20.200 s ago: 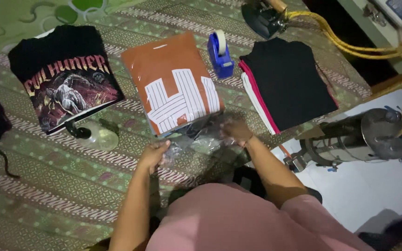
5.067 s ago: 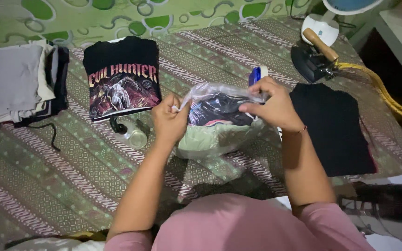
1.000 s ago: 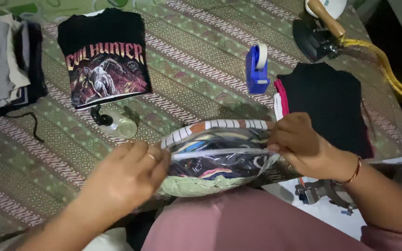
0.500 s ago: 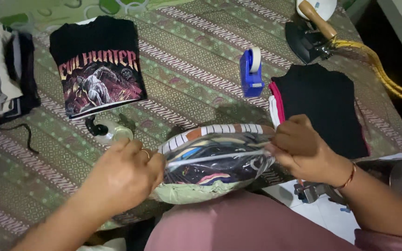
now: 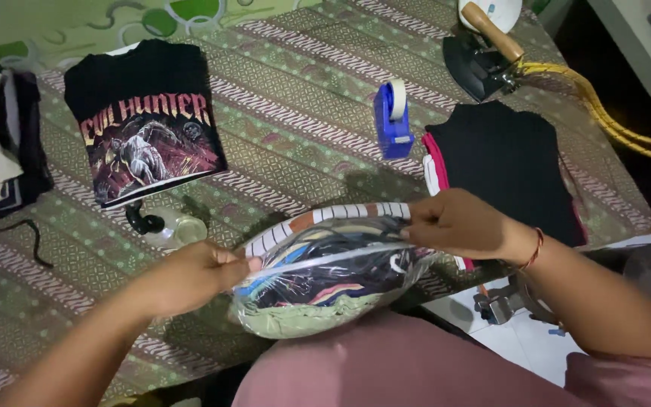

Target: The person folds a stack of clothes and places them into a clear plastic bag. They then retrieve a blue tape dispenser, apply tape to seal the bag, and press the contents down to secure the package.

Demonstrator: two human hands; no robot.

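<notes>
Your left hand (image 5: 190, 275) and right hand (image 5: 461, 224) each pinch an end of the bag (image 5: 325, 275), stretching its mouth taut over the folded shirts (image 5: 318, 279) so it lies flat.

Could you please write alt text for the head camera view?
Two hands, left hand and right hand, hold a clear plastic bag stuffed with folded clothes over a patterned cloth, near a black printed T-shirt and blue tape dispenser.
</notes>
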